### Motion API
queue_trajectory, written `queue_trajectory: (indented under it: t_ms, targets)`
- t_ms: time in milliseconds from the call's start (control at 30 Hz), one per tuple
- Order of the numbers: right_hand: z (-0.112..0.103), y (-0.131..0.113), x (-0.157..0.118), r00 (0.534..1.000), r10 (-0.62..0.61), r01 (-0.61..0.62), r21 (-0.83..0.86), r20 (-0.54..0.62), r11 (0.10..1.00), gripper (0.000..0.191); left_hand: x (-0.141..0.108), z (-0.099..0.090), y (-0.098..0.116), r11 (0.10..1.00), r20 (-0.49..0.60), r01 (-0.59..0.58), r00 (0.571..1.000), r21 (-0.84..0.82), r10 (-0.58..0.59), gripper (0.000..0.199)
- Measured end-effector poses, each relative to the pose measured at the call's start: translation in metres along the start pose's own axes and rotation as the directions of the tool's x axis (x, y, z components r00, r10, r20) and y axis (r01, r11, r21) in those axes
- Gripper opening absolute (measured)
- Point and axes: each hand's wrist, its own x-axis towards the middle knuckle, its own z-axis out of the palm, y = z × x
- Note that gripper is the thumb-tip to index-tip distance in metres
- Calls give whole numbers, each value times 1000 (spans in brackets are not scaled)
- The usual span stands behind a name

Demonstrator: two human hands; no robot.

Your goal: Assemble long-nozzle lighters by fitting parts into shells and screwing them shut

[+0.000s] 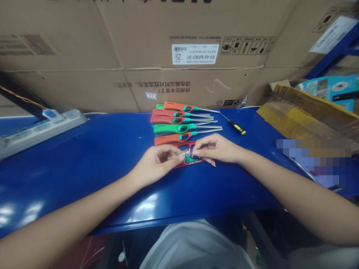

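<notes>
Between its thumb and fingers my left hand (157, 163) pinches a small clear part with a metallic end (184, 153), possibly a lighter's fuel tank. My right hand (217, 148) is closed at that end, its fingertips pressed together; whatever they pinch is too small to name. Under both hands lies a red lighter shell (198, 162), opened up, with a green piece and thin wires inside, partly covered by my fingers. Just beyond it are several long-necked lighters in a row, among them an orange one (168, 139) and a green one (168, 129), metal tubes pointing right.
A yellow-and-black screwdriver (237, 127) lies right of the lighters. At the left edge is a white power strip (42, 129). A large cardboard box (146, 45) walls off the back of the blue table (84, 164). Yellow packaging (305, 112) sits at the right.
</notes>
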Motion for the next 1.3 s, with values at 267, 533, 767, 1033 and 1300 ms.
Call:
queue_trajectory:
  t_ms: [267, 533, 767, 1033, 1300]
  targets:
    - [0, -2, 0, 1000, 11, -10, 14, -9, 1000, 35, 0, 1, 4, 999, -5, 33, 999, -10, -33, 32]
    - [-2, 0, 1, 1000, -7, 7, 23, 4, 1000, 36, -1, 0, 4, 999, -2, 32, 1000, -2, -32, 34]
    - [-1, -1, 0, 1000, -9, 9, 20, 5, 1000, 35, -1, 1, 5, 1000, -11, 28, 1000, 9, -28, 34]
    - [0, -5, -1, 1000, -6, 6, 5, 2, 1000, 35, -1, -1, 5, 999, 8, 33, 999, 24, -34, 36]
    - [0, -2, -1, 1000, -27, 27, -2, -6, 1000, 37, 0, -1, 6, 999, 23, 26, 999, 26, -27, 35]
